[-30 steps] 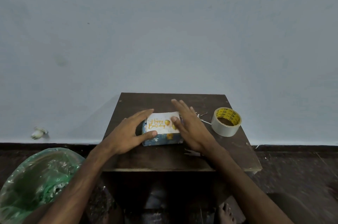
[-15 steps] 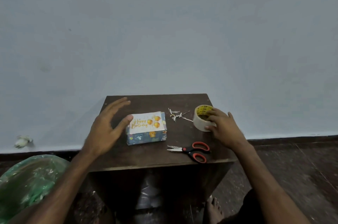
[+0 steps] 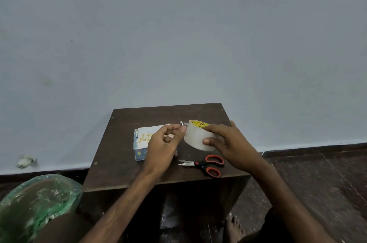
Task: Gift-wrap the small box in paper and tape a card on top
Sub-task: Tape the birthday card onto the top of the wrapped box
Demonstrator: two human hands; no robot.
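Right hand [image 3: 232,143] grips the tape roll [image 3: 195,135] above the table [image 3: 123,173]; left hand [image 3: 162,147] pinches at the roll's left rim. That hand half hides the wrapped box [image 3: 139,153] near the table's middle, with its card [image 3: 146,133] on top, gold script beginning "Birt". Red-handled scissors [image 3: 206,164] lie by the front right edge. The roll's yellow label is unreadable.

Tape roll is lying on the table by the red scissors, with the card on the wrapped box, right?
No: the head view shows the tape roll held up in the right hand, the left hand pinching at its edge. The red scissors do lie on the table, and the card is on the wrapped box.
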